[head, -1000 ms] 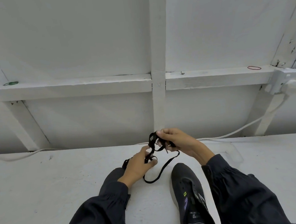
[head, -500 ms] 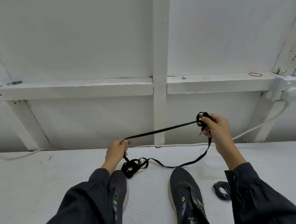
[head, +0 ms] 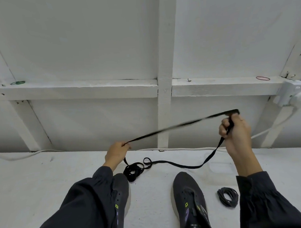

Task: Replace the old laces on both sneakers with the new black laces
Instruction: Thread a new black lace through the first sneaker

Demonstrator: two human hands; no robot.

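White, rough-painted bench [head: 45,190] butting against a white boarded wall [head: 88,38] framed with painted timbers: one upright post [head: 165,113] in the middle, slanted braces to either side, and a horizontal ledge [head: 74,90] across. On the ledge, a green rubber band [head: 17,82] far left and a red rubber band [head: 262,78] far right. White cable [head: 183,148] lying along the back edge of the bench and rising at the right toward a white socket [head: 296,94] fixed to the ledge.

Two dark sneakers on the bench, toes toward the wall: left sneaker [head: 122,191] half hidden under a dark sleeve, right sneaker [head: 188,196] in plain sight. Just right of the right sneaker, a small grey coil of laces [head: 228,196] lying flat.

Left hand [head: 116,153] low over the bench, back turned to the camera, fingertips pinching the black lace [head: 173,127]. Right hand [head: 237,133] raised higher and well apart to the right, fingers curled round the same lace, with a bend of it passing over the top of the fist. Between the hands, one stretch of lace pulled nearly straight and blurred. Below the right hand, the rest hanging down to the bench, then trailing left in a slack curve through a small loop into a bunched heap [head: 133,171] just ahead of the left sneaker's toe.
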